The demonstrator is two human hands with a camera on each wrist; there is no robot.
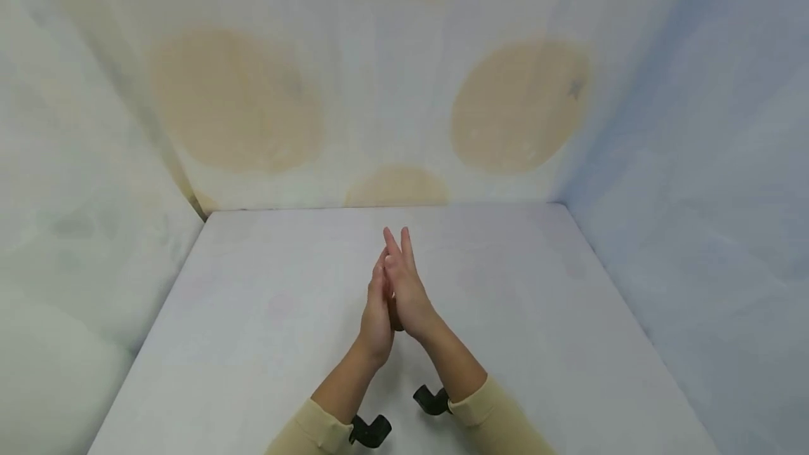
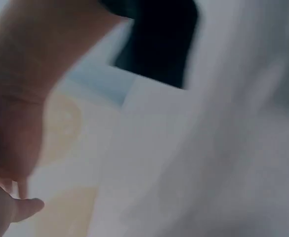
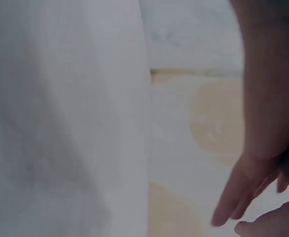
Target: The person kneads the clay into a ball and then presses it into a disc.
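Head view: two hands meet palm to palm over the middle of a pale worktop [image 1: 253, 343]. The left hand [image 1: 377, 314] and the right hand [image 1: 407, 286] press flat against each other, fingers straight and pointing toward 12 o'clock, the right hand's fingertips reaching a little farther than the left's. A small dark patch shows between the heels of the palms, too small to tell what it is. Two beige sleeves [image 1: 499, 416] enter from 6 o'clock, one on each forearm. Two black wrist mounts [image 1: 369, 431] show, one under each wrist, just above the worktop. Three walls close in the worktop, at 9, 12 and 3 o'clock. The wall at 12 o'clock carries four tan round patches [image 1: 237, 100], one cut by the upper edge and one by the worktop's far edge. No writing or label can be read.

Left wrist view: blurred. The left hand [image 2: 20, 108] fills the 9 o'clock side, with one fingertip of the other hand at 7 o'clock. A black shape [image 2: 159, 42] sits at 12 o'clock, unclear. Two tan patches show faintly on the pale wall behind.

Right wrist view: also blurred. The right hand [image 3: 263, 98] fills the 3 o'clock side, its straight fingers [image 3: 233, 197] pointing toward 6 o'clock, with part of the other hand at 5 o'clock. Two tan patches are visible on the wall.
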